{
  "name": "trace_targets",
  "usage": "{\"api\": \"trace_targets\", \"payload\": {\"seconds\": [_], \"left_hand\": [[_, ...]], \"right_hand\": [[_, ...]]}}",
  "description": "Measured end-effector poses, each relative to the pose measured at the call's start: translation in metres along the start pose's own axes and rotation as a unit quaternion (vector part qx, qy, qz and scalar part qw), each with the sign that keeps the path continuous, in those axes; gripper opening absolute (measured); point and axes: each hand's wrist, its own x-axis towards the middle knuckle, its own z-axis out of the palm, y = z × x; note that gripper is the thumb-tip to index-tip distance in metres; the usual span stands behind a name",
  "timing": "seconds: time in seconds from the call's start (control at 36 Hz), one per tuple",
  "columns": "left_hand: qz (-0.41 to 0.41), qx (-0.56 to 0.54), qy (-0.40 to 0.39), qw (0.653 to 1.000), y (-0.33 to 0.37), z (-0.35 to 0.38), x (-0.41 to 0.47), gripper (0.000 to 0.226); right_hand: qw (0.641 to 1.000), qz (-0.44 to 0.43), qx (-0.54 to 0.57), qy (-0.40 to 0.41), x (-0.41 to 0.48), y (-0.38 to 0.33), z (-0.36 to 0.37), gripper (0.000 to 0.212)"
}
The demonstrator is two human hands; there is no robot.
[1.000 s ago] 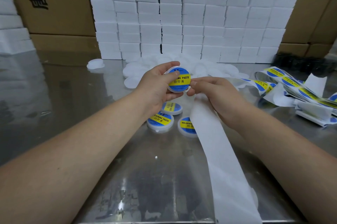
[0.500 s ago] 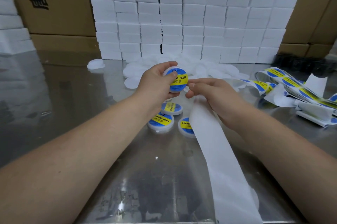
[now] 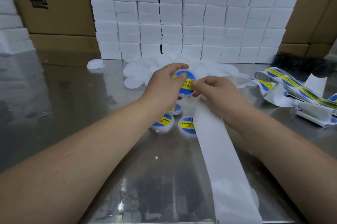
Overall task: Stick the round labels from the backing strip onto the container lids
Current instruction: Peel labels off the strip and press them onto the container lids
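Observation:
My left hand (image 3: pixel 162 89) grips a round white lid (image 3: pixel 184 90) that carries a blue and yellow label, with its thumb lying on the label's top. My right hand (image 3: pixel 217 96) meets the lid from the right; its thumb presses on the label, and its curled fingers hold the empty white backing strip (image 3: pixel 218 160), which runs down to the table's front edge. Three labelled lids (image 3: pixel 163 123) lie on the steel table just below my hands. A pile of plain white lids (image 3: pixel 136 72) lies behind them.
A strip of unused blue-yellow labels (image 3: pixel 291 85) lies crumpled at the right. A wall of white foam blocks (image 3: pixel 182 19) stands at the back, with cardboard boxes (image 3: pixel 54 5) behind it. One lone white lid (image 3: pixel 95 63) sits at the back left.
My right thumb has come up onto the label on the held lid. My left hand has tilted the lid slightly; the strip has shifted a little with my right hand.

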Motion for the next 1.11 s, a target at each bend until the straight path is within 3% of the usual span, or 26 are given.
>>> {"api": "trace_targets", "payload": {"seconds": [0.36, 0.47, 0.58, 0.72, 0.78, 0.97, 1.11], "left_hand": [[0.039, 0.117, 0.025, 0.992, -0.004, -0.006, 0.005, 0.01], [-0.007, 0.173, 0.043, 0.984, -0.015, -0.014, 0.012, 0.028], [-0.027, 0.231, 0.015, 0.972, -0.02, -0.017, 0.013, 0.025], [-0.043, 0.254, 0.071, 0.964, -0.021, -0.025, 0.021, 0.023], [-0.067, 0.28, 0.051, 0.956, -0.024, -0.031, 0.024, 0.024], [-0.126, 0.373, -0.083, 0.916, -0.027, -0.031, 0.023, 0.029], [-0.142, 0.388, -0.083, 0.907, -0.028, -0.032, 0.023, 0.026]], "right_hand": [[0.996, -0.055, -0.055, 0.044, 0.0, 0.003, 0.0, 0.027], [0.999, -0.024, -0.02, 0.044, 0.001, 0.003, -0.002, 0.029], [0.998, -0.028, -0.051, 0.01, 0.0, 0.003, 0.0, 0.018], [0.997, 0.003, -0.08, -0.015, 0.002, 0.006, 0.001, 0.013], [0.996, 0.006, -0.088, -0.015, 0.003, 0.006, -0.001, 0.013], [0.995, -0.049, -0.078, 0.046, 0.0, 0.001, -0.003, 0.043], [0.989, -0.077, -0.085, 0.089, -0.002, -0.005, -0.006, 0.053]]}}
